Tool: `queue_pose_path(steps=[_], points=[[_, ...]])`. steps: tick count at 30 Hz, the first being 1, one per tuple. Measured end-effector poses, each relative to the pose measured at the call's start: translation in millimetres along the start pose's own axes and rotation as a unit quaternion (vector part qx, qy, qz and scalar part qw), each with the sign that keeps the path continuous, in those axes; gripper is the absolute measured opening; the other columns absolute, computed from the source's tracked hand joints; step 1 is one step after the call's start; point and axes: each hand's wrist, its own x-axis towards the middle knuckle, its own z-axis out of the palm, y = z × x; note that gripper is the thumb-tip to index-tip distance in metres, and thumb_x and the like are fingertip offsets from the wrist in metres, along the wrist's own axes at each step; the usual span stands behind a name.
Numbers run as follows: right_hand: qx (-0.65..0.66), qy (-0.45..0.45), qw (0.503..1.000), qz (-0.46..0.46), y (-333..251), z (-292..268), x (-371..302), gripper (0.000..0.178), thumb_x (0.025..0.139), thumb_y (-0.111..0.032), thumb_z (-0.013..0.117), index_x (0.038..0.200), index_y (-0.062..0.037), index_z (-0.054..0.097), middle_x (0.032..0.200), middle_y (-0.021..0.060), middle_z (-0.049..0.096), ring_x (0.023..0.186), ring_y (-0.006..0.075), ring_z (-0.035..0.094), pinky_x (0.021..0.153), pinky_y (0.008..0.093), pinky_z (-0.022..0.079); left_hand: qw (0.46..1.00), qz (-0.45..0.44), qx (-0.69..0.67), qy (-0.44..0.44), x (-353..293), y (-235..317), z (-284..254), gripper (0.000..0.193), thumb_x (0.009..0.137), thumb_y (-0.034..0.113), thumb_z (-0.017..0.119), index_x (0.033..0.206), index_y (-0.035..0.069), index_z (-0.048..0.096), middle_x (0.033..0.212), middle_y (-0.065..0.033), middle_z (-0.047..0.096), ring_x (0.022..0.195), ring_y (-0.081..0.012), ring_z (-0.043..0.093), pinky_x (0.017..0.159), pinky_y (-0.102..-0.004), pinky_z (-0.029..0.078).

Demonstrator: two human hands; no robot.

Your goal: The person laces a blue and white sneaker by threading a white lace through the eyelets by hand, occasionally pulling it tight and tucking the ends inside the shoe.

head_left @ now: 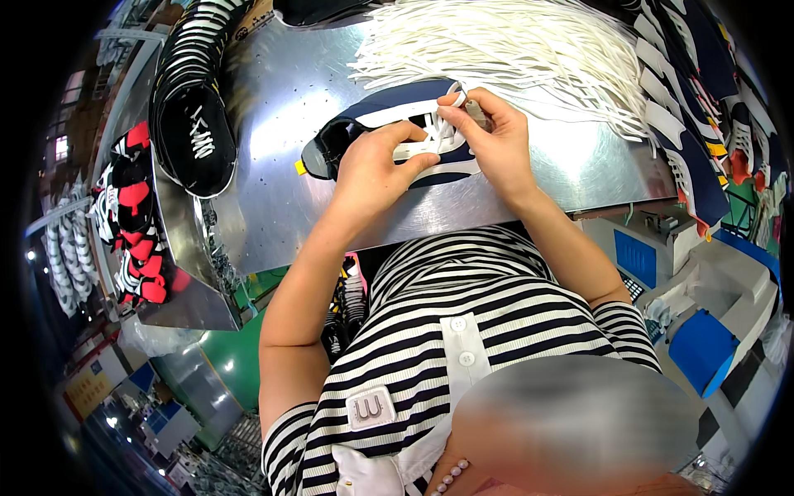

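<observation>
A navy and white shoe upper lies on its side across the metal table, its dark heel opening to the left with a small yellow tab. White shoelace runs through its eyelets near the middle. My left hand grips the upper beside the lacing, with thumb and forefinger bent around the white eyelet edge. At the toe end, my right hand pinches a white lace between thumb and forefinger. The fingers hide part of the lacing.
A pile of loose white laces spreads over the far table. Nested black uppers stand at the left, with red, black and white ones beyond the edge. Navy uppers are stacked at the right. A grey machine stands below.
</observation>
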Motion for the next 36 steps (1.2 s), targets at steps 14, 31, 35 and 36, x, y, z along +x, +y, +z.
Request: queue_pose_path(steps=[14,31,35,36], points=[[-0.232,-0.134,0.962,0.056,-16.9,-34.0,-46.2,0.017,0.093,-0.015,0.061,0.099,0.0001,0.057,0.076,0.0135,0.069,0.07,0.0256,0.069,0.065,0.0316,0.051,0.991,0.044,0.106,0.066,0.3,-0.2,12.8,0.029,0.079,0.028,0.075,0.084,0.001,0.067,0.079,-0.014,0.067,0.071,-0.0319,0.064,0.066,-0.0389,0.049],[-0.227,-0.136,0.963,0.059,30.9,-0.7,-16.7,0.024,0.086,-0.021,0.061,0.095,0.0001,0.057,0.086,0.0178,0.065,0.082,0.0341,0.065,0.07,0.0425,0.051,0.981,0.183,0.027,0.052,-1.9,-41.1,15.5,0.019,0.082,0.015,0.073,0.083,-0.001,0.062,0.073,-0.016,0.06,0.065,-0.0273,0.059,0.059,-0.0381,0.045],[-0.368,-0.262,0.891,0.034,-8.5,-40.1,-34.4,0.025,0.087,-0.024,0.065,0.1,-0.004,0.057,0.086,0.0165,0.067,0.082,0.0349,0.065,0.071,0.0424,0.05,0.969,0.223,0.108,0.021,-7.6,-35.8,5.7,0.016,0.091,0.019,0.066,0.09,0.003,0.064,0.059,-0.0075,0.06,0.052,-0.0139,0.059,0.051,-0.0316,0.047],[-0.383,-0.217,0.898,0.011,-4.5,-70.9,-43.3,0.027,0.086,-0.025,0.066,0.102,-0.0045,0.057,0.087,0.0164,0.067,0.081,0.0351,0.065,0.069,0.0423,0.05,0.962,0.248,0.115,0.024,-4.4,-37.9,14.0,0.016,0.091,0.02,0.066,0.091,0.004,0.064,0.06,-0.0077,0.062,0.053,-0.0154,0.061,0.051,-0.0317,0.047]])
